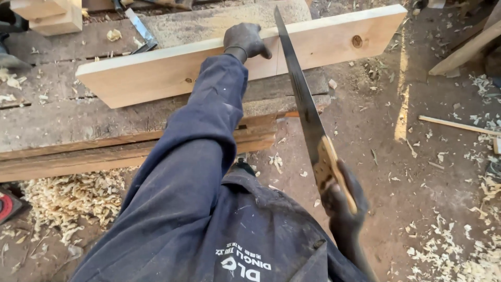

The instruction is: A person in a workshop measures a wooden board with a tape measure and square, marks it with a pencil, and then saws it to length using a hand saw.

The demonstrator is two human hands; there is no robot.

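Closest to the camera, the right hand (342, 201) is wrapped tight around the pale wooden handle of a long dark steel handsaw (302, 99), out past the workbench's front edge. The blade runs up and away, meeting the pale, long rectangular pine plank (172, 73) at its far edge. Further off, the left hand (244, 40) is curled over that same far edge, just beside the blade. The plank lies across the weathered grey timber workbench (62, 120), its knotty right end overhanging the bench's right edge.
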